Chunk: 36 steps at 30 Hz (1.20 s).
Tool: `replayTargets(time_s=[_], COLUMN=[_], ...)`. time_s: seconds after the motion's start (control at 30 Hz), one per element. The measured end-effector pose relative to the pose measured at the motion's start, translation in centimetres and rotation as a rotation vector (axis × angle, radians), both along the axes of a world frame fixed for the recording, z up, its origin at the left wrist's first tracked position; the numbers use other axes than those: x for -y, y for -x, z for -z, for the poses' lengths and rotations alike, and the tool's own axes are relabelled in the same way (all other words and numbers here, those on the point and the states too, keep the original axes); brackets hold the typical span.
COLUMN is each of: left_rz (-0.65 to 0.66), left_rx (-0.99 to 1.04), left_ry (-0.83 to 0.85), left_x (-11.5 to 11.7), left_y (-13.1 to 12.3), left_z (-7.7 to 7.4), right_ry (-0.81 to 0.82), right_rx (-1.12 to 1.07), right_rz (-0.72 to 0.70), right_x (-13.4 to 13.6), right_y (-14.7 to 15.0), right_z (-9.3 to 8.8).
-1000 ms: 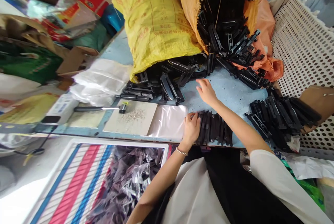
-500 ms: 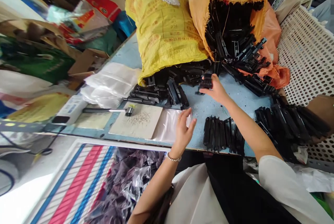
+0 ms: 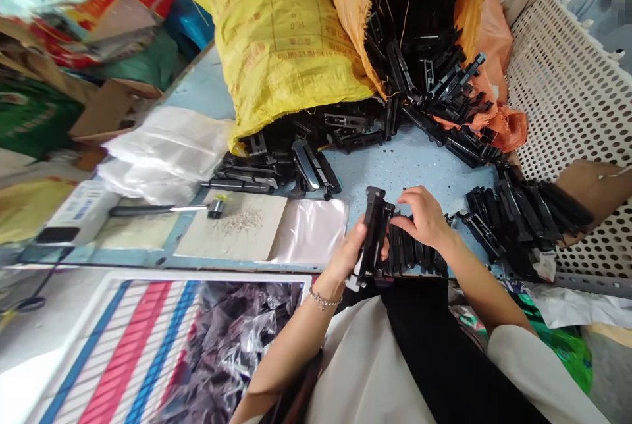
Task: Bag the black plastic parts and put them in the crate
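Note:
My left hand (image 3: 351, 249) is closed around long black plastic parts (image 3: 370, 233), apparently two side by side, held tilted above the table's front edge. My right hand (image 3: 425, 216) is just to their right, thumb and forefinger apart and curved toward the upper end of the parts; whether a fingertip touches is unclear. Below it, a row of similar black parts (image 3: 415, 253) stands packed together on the blue table (image 3: 395, 167), partly hidden by my hands. A second group of black parts (image 3: 523, 210) lies farther right.
Black parts spill from a yellow woven sack (image 3: 296, 49) and an orange sack (image 3: 345, 2) behind. A hammer (image 3: 215, 209) rests on a board (image 3: 232, 226) beside clear plastic bags (image 3: 311, 230). At right stands a perforated white basket (image 3: 567, 81); at lower left, a bag of wrapped items (image 3: 227, 345).
My right hand has come back toward me from near the sacks. The black parts it carried are now in my left hand, which was open before. The view has shifted right.

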<state>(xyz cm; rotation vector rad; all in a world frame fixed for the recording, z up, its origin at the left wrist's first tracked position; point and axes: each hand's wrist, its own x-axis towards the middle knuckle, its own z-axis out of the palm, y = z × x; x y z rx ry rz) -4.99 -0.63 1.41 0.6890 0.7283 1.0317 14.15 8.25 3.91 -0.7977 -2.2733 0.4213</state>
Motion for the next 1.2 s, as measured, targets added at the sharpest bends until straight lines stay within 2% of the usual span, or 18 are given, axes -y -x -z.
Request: replayTargets(time_s=[0.07,0.13,0.2,0.3,0.33,0.4,0.5,0.57,0.63,0.7,0.83,0.93,1.0,1.1,1.17,1.2], left_rz=[-0.025,-0.058,-0.135,-0.276,-0.31,-0.367,-0.41,-0.468,-0.572,-0.645,-0.672,-0.608,-0.552,-0.517,-0.456,-0.414], left_rx=[-0.075,-0.144,-0.219,-0.263,-0.262,-0.269,-0.315,-0.352,-0.387,-0.401,-0.407,-0.489,-0.688,-1.197,-1.443,-1.492], left_ry=[-0.035,-0.039,-0.045,-0.03,-0.003,0.073,0.127,0.101,0.046,0.03,0.126,-0.01,-0.173,-0.342,-0.396,-0.413], left_x=[0.6,1.0,1.2,0.9,0.6,0.2,0.0,0.4,1.1,2.0,3.2,3.4,3.5,3.6,3.8,3.8], left_y=[-0.2,-0.8,-1.4,-1.6,-1.4,-0.7,0.0,-0.1,-0.6,-1.0,-1.0,0.5,2.3,5.4,7.1,7.7], left_z=[-1.0,-1.8,-2.1,-2.0,-1.9,-1.9,-1.8,-1.3,-0.4,0.7,2.8,3.8,4.4,5.8,6.8,7.3], right_ry=[-0.184,-0.21,-0.048,0.362,0.433,0.375,0.091,0.066,0.211,0.419,0.766,0.96,1.079,1.218,1.296,1.329], right_rx=[0.079,0.099,0.049,-0.032,-0.022,0.063,0.213,0.241,0.22,0.185,0.057,-0.084,-0.21,-0.463,-0.619,-0.672], right_rz=[-0.022,-0.041,-0.008,0.048,0.041,-0.039,-0.153,-0.106,0.006,0.075,-0.001,0.003,0.088,0.181,0.167,0.143], right_x=[-0.2,-0.4,-0.2,1.2,1.9,3.6,6.3,7.8,8.6,9.1,9.9,10.2,10.0,9.3,8.9,8.8], right_y=[0.1,0.6,1.2,1.9,2.1,2.3,2.6,2.9,3.2,3.5,4.0,4.2,3.9,3.4,3.4,3.5], right_z=[0.5,0.8,0.9,0.6,0.6,0.8,2.1,3.3,4.1,4.1,2.7,2.3,2.6,3.4,3.8,3.9])
